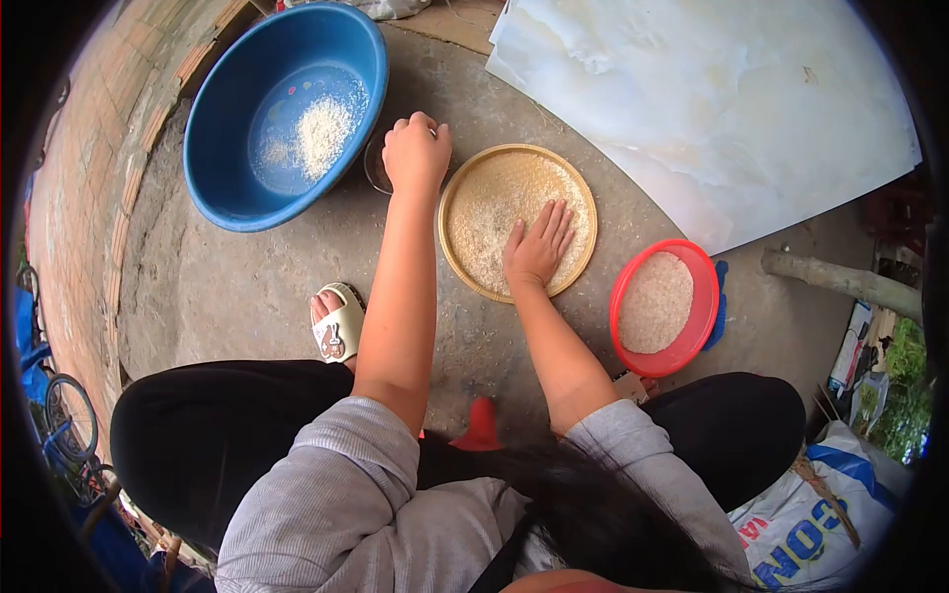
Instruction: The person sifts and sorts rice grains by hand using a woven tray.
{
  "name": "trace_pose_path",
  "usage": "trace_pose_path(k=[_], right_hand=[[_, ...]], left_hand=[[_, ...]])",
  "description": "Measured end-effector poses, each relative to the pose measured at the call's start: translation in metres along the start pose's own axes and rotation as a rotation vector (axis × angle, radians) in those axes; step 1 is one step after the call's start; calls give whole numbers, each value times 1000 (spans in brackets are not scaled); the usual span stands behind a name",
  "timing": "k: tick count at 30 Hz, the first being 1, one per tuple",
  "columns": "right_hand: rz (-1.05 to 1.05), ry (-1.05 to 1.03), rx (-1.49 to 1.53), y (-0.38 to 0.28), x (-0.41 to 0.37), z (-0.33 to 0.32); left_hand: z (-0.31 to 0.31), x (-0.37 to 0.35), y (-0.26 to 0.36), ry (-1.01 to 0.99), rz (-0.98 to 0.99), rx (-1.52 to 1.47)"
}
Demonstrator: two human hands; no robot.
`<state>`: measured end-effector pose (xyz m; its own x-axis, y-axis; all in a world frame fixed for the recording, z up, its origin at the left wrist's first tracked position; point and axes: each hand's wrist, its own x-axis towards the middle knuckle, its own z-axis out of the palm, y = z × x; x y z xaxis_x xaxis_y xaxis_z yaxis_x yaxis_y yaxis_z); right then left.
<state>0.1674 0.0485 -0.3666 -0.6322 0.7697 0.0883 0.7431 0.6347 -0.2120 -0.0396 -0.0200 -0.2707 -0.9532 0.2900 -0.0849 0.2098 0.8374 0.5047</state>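
My right hand (539, 245) lies palm down, fingers stretched out, on the grains in a round woven tray (445, 219). Pale grains (484, 212) cover much of the tray. My left hand (416, 153) is closed above the rim of a small round bowl (374, 168), between the tray and a blue basin; what its fingers grip is too hidden to name. The large blue basin (222, 158) holds a heap of white grains (322, 136). To the right of the tray, a red bowl (704, 311) contains more pale grains (656, 302).
A large pale sheet (712, 99) covers the floor at the upper right. A wooden pole (840, 279) lies at the right, above a printed sack (811, 524). Near my left knee is a sandalled foot (338, 324). A bicycle (71, 420) stands at far left.
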Motion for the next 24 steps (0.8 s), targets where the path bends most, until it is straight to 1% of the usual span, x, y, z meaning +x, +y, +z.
trace_pose_path(k=[1,3,4,5,7,8,9,11,12,13,15,17,19,20,21,22,23,24], right_hand=[[2,-1,9,0,0,0],[4,-6,14,-1,1,0],[1,-6,20,-1,1,-1],[1,-4,30,-1,2,-2],[5,-17,43,-1,1,-4],[5,-22,55,0,2,-5],[3,-23,55,1,3,-4],[16,-35,91,3,2,-3],[18,-32,94,2,3,-2],[13,-30,104,3,2,-2],[3,-18,106,8,3,-3],[9,-26,136,8,2,-3],[8,30,166,9,4,-2],[-9,59,241,12,7,-2],[-29,92,313,16,11,-5],[-68,209,350,19,18,-10],[-86,267,264,27,24,-19],[-13,259,245,32,27,-30]], left_hand=[[3,-1,4,-7,-6,-2],[9,-8,15,-229,-74,-137],[17,-15,17,-261,-82,-73],[28,-24,17,-264,-84,-71],[49,-45,11,141,196,19],[55,-51,8,77,243,22],[66,-57,5,78,241,23],[85,-68,0,215,382,-98],[84,-74,-1,202,361,-32],[83,-78,-3,202,364,-31],[81,-84,-8,132,90,-3],[85,-87,-20,148,72,-48],[82,-86,-31,82,31,-135],[82,-85,-34,74,-3,-140],[82,-83,-39,81,8,-138],[84,-78,-44,47,9,-160],[86,-77,-48,11,8,-180],[82,-78,-47,18,23,-181]])
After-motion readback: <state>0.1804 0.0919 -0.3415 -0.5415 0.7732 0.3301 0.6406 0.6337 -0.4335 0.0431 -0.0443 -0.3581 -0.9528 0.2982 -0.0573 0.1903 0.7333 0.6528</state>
